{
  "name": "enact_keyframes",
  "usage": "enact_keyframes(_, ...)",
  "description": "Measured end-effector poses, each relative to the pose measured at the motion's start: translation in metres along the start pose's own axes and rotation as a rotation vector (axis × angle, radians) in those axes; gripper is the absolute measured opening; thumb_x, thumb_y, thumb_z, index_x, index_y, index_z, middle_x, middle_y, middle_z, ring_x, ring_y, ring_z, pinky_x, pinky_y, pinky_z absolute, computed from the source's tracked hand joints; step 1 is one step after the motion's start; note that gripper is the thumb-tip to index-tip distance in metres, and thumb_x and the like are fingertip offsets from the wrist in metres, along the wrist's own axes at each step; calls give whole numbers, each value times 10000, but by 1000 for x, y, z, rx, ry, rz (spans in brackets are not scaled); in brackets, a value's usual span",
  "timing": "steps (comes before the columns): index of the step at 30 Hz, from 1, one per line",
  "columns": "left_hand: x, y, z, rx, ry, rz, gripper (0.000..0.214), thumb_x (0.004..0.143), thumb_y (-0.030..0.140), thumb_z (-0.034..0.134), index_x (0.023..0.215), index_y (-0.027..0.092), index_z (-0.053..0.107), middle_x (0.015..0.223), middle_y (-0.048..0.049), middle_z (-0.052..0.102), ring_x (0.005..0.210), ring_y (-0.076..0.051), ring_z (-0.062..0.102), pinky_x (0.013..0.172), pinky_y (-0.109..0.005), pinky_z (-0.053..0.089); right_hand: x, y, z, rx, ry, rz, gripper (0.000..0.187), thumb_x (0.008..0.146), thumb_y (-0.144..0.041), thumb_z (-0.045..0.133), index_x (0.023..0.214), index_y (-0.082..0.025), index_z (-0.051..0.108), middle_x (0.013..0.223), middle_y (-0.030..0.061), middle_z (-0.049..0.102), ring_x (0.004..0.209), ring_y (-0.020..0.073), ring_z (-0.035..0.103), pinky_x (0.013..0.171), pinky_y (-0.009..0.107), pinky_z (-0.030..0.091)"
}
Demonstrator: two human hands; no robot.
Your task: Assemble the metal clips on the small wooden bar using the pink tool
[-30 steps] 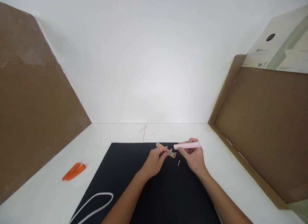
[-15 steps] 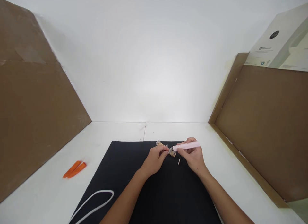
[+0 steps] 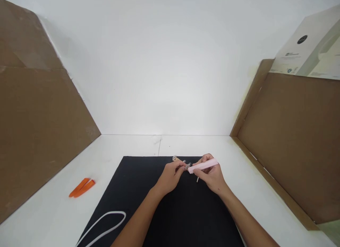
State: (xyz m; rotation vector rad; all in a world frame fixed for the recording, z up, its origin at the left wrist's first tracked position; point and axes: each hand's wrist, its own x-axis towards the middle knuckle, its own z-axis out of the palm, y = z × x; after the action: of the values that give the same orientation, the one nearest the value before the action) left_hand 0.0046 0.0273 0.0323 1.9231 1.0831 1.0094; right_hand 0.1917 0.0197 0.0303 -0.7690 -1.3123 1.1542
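Note:
My left hand point(image 3: 168, 177) is closed, thumb and fingertips pinching a small tan piece point(image 3: 177, 159) with clear and shiny bits on it. Part of that piece is hidden behind the fingers. In my right hand point(image 3: 213, 177) is a pale pink, straight stick-like tool point(image 3: 204, 165), gripped between thumb and fingers and slanting down to the left. Its left end lies over the right part of the tan piece, close to my left fingertips; whether they touch, I cannot tell. A tiny pale rod point(image 3: 197, 179) lies on the black mat just below my right thumb.
Both hands work near the far edge of the black mat point(image 3: 138, 183). Two orange pieces point(image 3: 81, 187) lie on the white table at left. A white cable loop point(image 3: 111, 213) crosses the mat's near left corner. Cardboard panels point(image 3: 47, 126) stand on both sides.
The pink tool's left end has moved slightly left and down, now covering the right part of the tan piece. My right hand has shifted a little left. My left hand stays nearly still.

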Motion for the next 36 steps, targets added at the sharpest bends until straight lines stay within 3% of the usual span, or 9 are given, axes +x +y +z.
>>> enact_keyframes(10, -1, -4, 2, -3, 2, 0, 238, 944, 281, 465, 855, 192, 667, 841, -12, 679, 777, -148, 583, 729, -242, 421, 8, 4, -6, -70, 248, -52, 437, 689, -284, 817, 857, -247, 415, 833, 24, 736, 735, 176, 701, 685, 284, 543)
enact_keyframes(19, 0, -3, 1, -18, 4, 10, 229, 939, 260, 469, 867, 196, 678, 849, -11, 683, 775, -145, 583, 725, -240, 420, 1, -2, -3, 0, -12, -23, 391, 717, -233, 799, 825, -243, 423, 805, 17, 724, 692, 171, 684, 626, 274, 525)
enact_keyframes(29, -1, -2, 1, -13, -7, 13, 228, 938, 274, 479, 850, 196, 673, 819, -5, 674, 757, -145, 571, 712, -245, 411, 7, 3, -6, -37, 197, -37, 443, 677, -260, 827, 841, -247, 415, 801, 22, 738, 746, 177, 701, 698, 288, 546)
enact_keyframes(36, 0, -2, 1, -18, -8, 12, 238, 936, 278, 471, 870, 198, 686, 861, -16, 693, 785, -151, 588, 746, -252, 423, 6, 1, -5, -25, 147, -36, 442, 670, -258, 825, 828, -248, 412, 781, 10, 731, 693, 167, 688, 649, 275, 544)
